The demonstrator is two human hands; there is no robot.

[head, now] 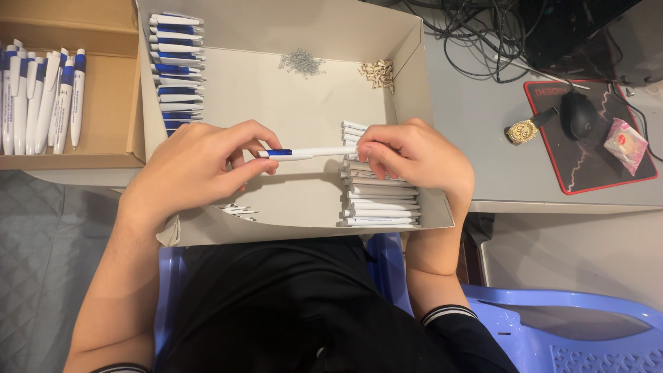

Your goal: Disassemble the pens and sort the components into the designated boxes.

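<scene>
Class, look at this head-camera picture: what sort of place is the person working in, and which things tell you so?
Probably a home or small-office desk used for hand assembly. Both hands, left hand and right hand, hold a white and blue pen over a cardboard box of pen parts, beside a computer mouse and tangled cables.

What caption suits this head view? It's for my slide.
Both hands, left hand and right hand, hold a blue-and-white pen over a cardboard box.
</scene>
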